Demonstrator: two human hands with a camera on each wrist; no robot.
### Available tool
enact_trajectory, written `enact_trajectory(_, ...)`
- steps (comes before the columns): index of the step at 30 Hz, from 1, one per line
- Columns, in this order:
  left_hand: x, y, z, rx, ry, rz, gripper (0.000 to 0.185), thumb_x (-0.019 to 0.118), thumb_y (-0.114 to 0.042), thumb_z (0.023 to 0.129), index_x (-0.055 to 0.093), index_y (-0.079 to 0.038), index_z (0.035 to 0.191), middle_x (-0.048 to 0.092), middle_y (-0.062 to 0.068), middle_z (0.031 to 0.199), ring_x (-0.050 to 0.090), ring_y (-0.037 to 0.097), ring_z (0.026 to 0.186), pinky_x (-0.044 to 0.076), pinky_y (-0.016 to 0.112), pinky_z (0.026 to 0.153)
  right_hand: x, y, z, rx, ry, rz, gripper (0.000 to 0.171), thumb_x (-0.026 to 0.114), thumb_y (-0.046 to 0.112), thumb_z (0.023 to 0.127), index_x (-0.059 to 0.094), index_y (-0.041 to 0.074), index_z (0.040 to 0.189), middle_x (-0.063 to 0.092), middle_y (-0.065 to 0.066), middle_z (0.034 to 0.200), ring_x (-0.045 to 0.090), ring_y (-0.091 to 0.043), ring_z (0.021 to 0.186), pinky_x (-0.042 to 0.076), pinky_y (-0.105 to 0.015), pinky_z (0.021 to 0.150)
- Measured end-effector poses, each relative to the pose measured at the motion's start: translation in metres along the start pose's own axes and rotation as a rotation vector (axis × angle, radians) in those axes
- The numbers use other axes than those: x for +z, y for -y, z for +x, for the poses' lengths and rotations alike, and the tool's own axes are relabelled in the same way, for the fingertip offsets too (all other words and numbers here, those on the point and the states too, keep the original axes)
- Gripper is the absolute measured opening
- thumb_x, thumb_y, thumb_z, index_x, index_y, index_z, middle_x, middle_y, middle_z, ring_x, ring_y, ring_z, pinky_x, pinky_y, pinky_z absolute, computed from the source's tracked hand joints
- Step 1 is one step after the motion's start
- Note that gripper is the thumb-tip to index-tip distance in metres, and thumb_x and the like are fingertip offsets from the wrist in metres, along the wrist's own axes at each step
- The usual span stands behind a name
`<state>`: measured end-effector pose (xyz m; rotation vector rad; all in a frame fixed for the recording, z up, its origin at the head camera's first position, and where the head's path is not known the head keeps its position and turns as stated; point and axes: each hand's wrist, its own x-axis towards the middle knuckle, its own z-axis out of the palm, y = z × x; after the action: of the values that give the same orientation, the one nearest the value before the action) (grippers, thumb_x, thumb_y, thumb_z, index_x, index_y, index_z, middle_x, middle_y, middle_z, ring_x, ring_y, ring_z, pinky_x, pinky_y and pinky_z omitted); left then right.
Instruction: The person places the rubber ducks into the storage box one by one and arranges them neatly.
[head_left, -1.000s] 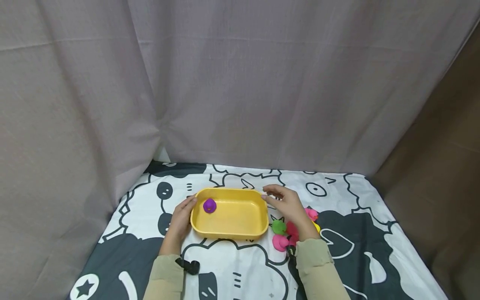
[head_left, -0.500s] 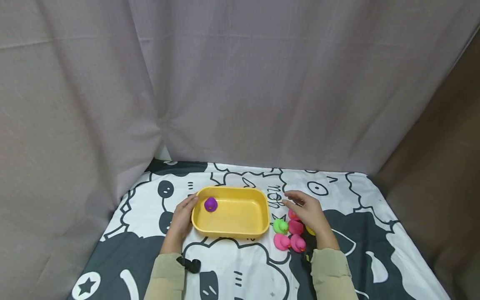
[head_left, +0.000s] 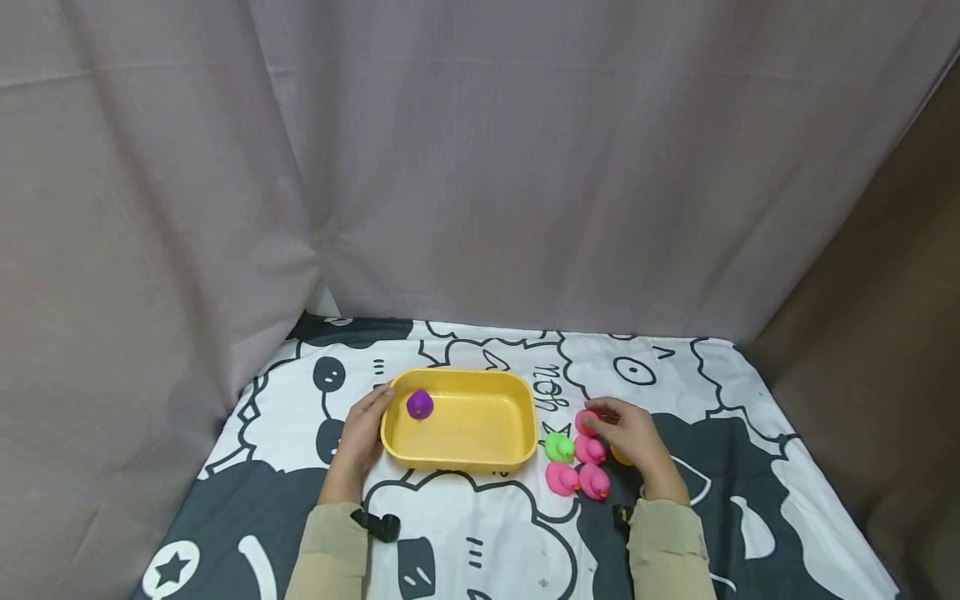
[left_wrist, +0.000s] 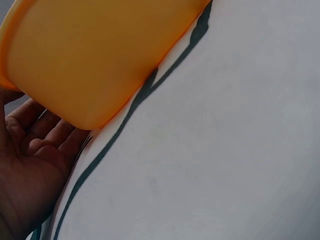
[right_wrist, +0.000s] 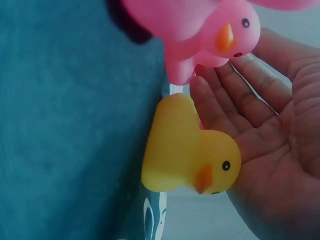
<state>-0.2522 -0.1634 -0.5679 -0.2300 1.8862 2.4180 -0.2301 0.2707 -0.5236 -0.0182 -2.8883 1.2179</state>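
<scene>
At the left end of a yellow tray (head_left: pixel 487 429), my left hand (head_left: pixel 363 433) grips the rim, thumb on top and fingers behind the end wall. Inside the tray's left part sits a purple rubber duck (head_left: pixel 420 404). My right hand (head_left: pixel 630 433) has thumb and fingertips around the farthest pink rubber duck (head_left: pixel 586 422), right of the tray. More pink ducks (head_left: pixel 589 450) and a green duck (head_left: pixel 559 447) stand nearer. Under the right palm a yellow duck (right_wrist: pixel 172 147) stands on the cloth, mostly hidden in the head view.
A black, white and grey cartoon cloth (head_left: pixel 480 542) covers the table. Grey curtains (head_left: pixel 525 167) hang behind and at the left, a brown one (head_left: pixel 885 333) at the right. Black straps (head_left: pixel 378 525) are on the wrists.
My right hand has moved right, away from the tray's right rim, then down to the farthest pink duck. The left hand has stayed on the tray.
</scene>
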Motion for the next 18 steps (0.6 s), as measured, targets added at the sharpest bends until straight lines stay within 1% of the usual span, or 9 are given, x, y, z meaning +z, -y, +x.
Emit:
enact_trajectory(6,0.0001,-0.001,0.001,0.004,0.001,0.003,0.046,0.056,-0.027,0.103,0.055,-0.006,0.143,0.046,0.009,0.153,0.039,0.024,0.143,0.035,0.037,0.117,-0.0004,-0.0018,0.0018,0.03,0.004,-0.019,0.043,0.075,0.034,0.092,0.068,0.008,0.125,0.066,-0.014,0.126,0.059,-0.036,0.116,0.051,-0.053,0.101)
enact_trajectory(11,0.0004,-0.0003,-0.0023,-0.008,-0.013,0.023,0.046,0.056,-0.027,0.103,0.054,-0.006,0.144,0.045,0.009,0.154,0.037,0.024,0.144,0.034,0.038,0.118,-0.0004,-0.0045,-0.0008,0.065,0.009,-0.028,0.044,0.075,0.039,0.091,0.069,0.011,0.124,0.066,-0.014,0.126,0.059,-0.034,0.116,0.052,-0.052,0.101)
enact_trajectory(14,0.0,-0.0001,-0.0032,-0.009,-0.019,0.023,0.047,0.057,-0.028,0.102,0.055,-0.007,0.144,0.045,0.009,0.154,0.037,0.024,0.144,0.034,0.037,0.118,0.0001,-0.0062,-0.0013,0.057,0.014,-0.032,0.043,0.075,0.039,0.091,0.07,0.011,0.124,0.066,-0.014,0.125,0.059,-0.034,0.114,0.053,-0.052,0.099)
enact_trajectory(18,0.0003,-0.0015,-0.0018,0.0,-0.008,0.019,0.048,0.057,-0.029,0.102,0.054,-0.007,0.144,0.044,0.009,0.155,0.036,0.024,0.144,0.034,0.038,0.118,-0.0005,-0.0074,-0.0001,0.029,0.011,-0.044,0.042,0.077,0.034,0.09,0.07,0.011,0.123,0.066,-0.014,0.123,0.06,-0.034,0.112,0.054,-0.052,0.098)
